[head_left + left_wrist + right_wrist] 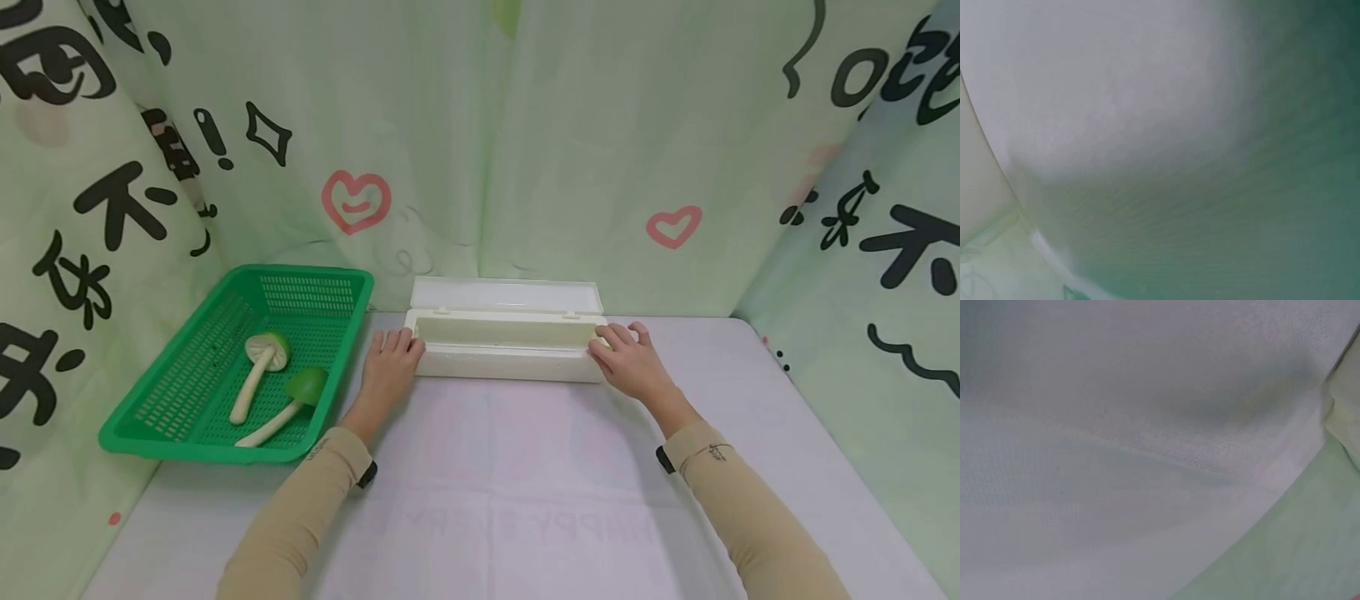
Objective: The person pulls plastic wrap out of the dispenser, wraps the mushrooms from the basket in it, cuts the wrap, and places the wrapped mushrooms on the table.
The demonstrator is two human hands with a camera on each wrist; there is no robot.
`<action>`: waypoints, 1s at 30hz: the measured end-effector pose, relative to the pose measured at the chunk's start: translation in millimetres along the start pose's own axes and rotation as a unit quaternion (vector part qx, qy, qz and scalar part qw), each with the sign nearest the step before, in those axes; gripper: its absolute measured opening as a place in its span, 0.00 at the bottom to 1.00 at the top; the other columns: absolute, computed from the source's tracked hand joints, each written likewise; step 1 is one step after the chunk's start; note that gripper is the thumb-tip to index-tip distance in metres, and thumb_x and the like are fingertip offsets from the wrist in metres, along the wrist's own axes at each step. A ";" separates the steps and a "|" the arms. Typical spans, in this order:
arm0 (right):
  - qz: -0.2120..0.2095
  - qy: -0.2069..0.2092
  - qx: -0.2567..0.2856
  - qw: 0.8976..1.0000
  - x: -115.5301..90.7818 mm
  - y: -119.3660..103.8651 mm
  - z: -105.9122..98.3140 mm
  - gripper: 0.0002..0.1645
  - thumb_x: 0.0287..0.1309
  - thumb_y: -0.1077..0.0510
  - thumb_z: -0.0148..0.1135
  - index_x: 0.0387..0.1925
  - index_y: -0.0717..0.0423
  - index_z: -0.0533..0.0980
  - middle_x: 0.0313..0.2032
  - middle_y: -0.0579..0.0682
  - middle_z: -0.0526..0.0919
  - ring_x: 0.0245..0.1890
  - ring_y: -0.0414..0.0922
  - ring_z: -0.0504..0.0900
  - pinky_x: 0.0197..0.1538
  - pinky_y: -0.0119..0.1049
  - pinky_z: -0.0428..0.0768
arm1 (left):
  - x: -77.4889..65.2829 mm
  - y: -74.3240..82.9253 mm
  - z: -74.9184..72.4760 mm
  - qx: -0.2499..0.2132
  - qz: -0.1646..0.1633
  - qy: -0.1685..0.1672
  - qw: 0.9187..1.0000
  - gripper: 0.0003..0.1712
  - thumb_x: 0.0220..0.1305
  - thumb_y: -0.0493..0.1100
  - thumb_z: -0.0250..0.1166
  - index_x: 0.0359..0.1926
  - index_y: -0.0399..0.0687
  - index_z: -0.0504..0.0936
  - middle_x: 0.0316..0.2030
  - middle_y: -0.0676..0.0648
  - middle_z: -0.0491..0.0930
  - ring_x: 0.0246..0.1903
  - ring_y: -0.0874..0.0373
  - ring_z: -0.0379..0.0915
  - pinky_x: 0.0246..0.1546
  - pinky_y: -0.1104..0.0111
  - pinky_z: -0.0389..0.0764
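Note:
A long white box (pixel 510 364) stands on the table with its hinged lid (pixel 506 295) raised at the back and its hollow inside showing. My left hand (pixel 390 367) holds the box's left end, fingers pointing away from me. At the other end my right hand (pixel 630 362) grips the right corner with bent fingers. In the left wrist view, a pale edge of the box (pixel 979 175) shows at the left. The right wrist view catches only a small part of the box (pixel 1347 400) at its right edge. Neither wrist view shows fingers.
To the left, a green plastic basket (pixel 165 450) holds two mushroom-shaped things with green caps, an upper one (pixel 258 375) and a lower one (pixel 303 392). White cloth (pixel 525 483) covers the table. Pale green curtains (pixel 562 150) with black lettering and red hearts surround it.

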State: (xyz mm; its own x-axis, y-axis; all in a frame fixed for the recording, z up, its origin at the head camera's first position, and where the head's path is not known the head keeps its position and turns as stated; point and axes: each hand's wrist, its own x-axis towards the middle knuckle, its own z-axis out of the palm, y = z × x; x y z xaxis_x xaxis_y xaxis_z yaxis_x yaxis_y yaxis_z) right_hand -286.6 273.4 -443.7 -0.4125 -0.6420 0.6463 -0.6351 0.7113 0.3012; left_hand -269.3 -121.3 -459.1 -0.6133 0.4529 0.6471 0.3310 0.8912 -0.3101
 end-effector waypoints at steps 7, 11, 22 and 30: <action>0.000 0.056 -0.041 0.998 6.2 0.0 -1.9 0.20 0.70 0.51 0.34 0.30 0.55 0.70 0.36 0.55 0.73 0.39 0.52 0.71 0.44 0.52 0.59 | 5.6 -4.0 -3.7 -0.022 -0.015 0.037 0.999 0.11 0.66 0.39 0.42 0.31 0.43 0.70 0.30 0.44 0.67 0.32 0.48 0.64 0.41 0.57 0.66; -0.006 0.083 -0.042 0.996 13.3 2.0 -4.5 0.17 0.69 0.53 0.38 0.29 0.57 0.70 0.35 0.56 0.74 0.36 0.54 0.71 0.43 0.52 0.59 | 11.6 -6.2 -7.4 -0.035 -0.031 0.066 0.997 0.12 0.67 0.39 0.43 0.28 0.41 0.70 0.28 0.43 0.67 0.30 0.47 0.63 0.37 0.58 0.64; -0.001 0.098 -0.027 0.995 23.8 10.0 -18.5 0.16 0.67 0.54 0.42 0.28 0.57 0.70 0.34 0.57 0.75 0.35 0.55 0.72 0.42 0.54 0.59 | 30.2 -9.6 -18.4 -0.013 -0.049 0.138 0.989 0.15 0.66 0.43 0.45 0.23 0.41 0.65 0.25 0.43 0.63 0.26 0.49 0.59 0.32 0.60 0.61; -0.006 0.103 -0.033 0.994 25.2 11.5 -24.3 0.17 0.68 0.54 0.42 0.28 0.58 0.69 0.33 0.57 0.74 0.35 0.55 0.72 0.42 0.54 0.59 | 32.6 -11.1 -23.1 0.000 -0.049 0.140 0.989 0.17 0.67 0.46 0.42 0.24 0.42 0.65 0.25 0.44 0.63 0.27 0.49 0.59 0.34 0.59 0.61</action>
State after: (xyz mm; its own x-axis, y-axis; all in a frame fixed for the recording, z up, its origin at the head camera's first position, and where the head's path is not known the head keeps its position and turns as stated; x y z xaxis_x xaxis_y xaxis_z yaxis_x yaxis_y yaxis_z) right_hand -288.4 272.3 -406.8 -0.2586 -0.5830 0.7702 -0.5920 0.7257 0.3505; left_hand -276.4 -117.0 -418.4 -0.4203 0.3406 0.8411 0.2801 0.9303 -0.2367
